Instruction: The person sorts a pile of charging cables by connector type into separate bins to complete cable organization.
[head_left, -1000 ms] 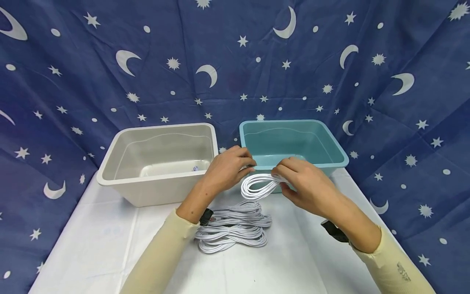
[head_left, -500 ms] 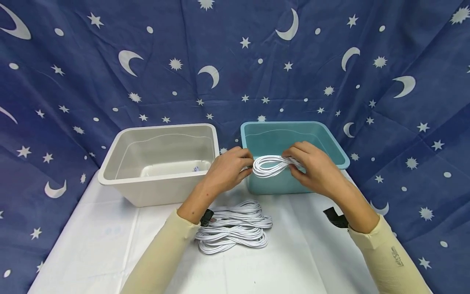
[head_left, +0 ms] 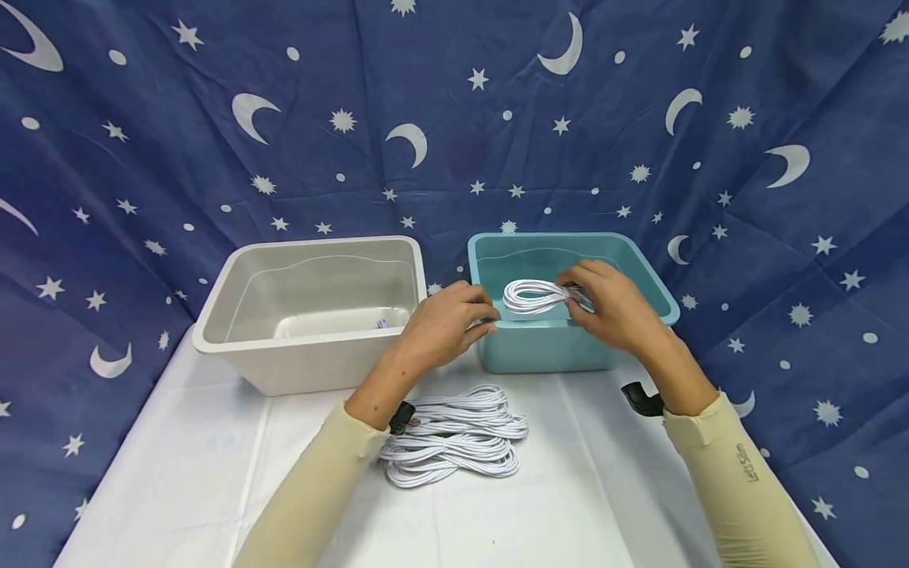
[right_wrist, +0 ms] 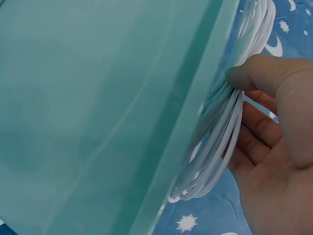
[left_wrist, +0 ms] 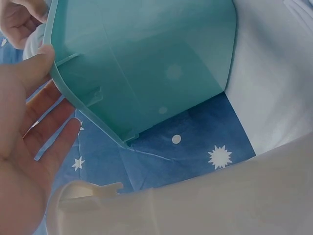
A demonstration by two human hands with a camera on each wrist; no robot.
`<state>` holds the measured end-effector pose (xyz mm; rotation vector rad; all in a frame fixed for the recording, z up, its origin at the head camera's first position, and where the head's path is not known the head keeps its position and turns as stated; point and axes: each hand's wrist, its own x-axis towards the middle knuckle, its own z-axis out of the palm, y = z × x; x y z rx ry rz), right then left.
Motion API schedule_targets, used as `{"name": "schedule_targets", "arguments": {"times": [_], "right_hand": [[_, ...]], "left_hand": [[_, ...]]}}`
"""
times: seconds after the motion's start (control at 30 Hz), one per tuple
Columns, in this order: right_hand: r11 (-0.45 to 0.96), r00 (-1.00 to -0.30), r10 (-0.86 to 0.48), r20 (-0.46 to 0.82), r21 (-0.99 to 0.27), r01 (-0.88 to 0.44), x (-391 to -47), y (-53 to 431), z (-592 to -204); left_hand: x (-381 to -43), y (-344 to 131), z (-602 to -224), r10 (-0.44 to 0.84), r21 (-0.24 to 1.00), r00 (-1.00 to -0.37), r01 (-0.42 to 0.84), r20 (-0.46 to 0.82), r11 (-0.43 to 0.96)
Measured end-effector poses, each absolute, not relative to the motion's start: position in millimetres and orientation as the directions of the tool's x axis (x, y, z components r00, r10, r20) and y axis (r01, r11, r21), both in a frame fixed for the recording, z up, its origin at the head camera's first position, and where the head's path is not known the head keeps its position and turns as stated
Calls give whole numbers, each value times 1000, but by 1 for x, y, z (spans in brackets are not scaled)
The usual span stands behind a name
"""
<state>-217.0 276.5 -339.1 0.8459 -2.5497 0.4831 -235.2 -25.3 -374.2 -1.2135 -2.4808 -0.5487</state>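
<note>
My right hand [head_left: 612,309] pinches a coiled bundle of white cable [head_left: 531,297] near one end, thumb against fingers. The loops hang over the opening of the teal bin [head_left: 554,347], above its near wall. In the right wrist view the cable [right_wrist: 222,132] lies just past the bin's rim, with the thumb [right_wrist: 254,76] across it. My left hand [head_left: 449,322] holds the bin's near left corner. The left wrist view has the thumb [left_wrist: 41,61] at the rim [left_wrist: 61,83] and the fingers beyond it. Several more white cable bundles [head_left: 454,438] lie on the table, partly behind my left wrist.
A light grey bin [head_left: 298,363] stands to the left of the teal one, with a small blue-and-white thing [head_left: 382,323] inside. Both stand on a white-covered table [head_left: 554,497]. A dark blue star-and-moon cloth [head_left: 454,118] hangs behind and at the sides.
My right hand has carried the cable bundle forward and to the right, from in front of the teal bin to over its opening. The left hand stays at the bin's corner.
</note>
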Motion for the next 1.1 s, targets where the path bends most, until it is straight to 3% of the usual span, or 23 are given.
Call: {"name": "schedule_targets", "arguments": {"times": [0.53,1.1], "right_hand": [[757,-770,-462,440,-257,-601,-234,283,-352],[700,-716,-492,495,-264,-663,-203,261,-357]], "left_hand": [[-236,-24,-375,677,191,-593,796,437,574],[-236,-25,-377,675,199,-589,800,444,566]]}}
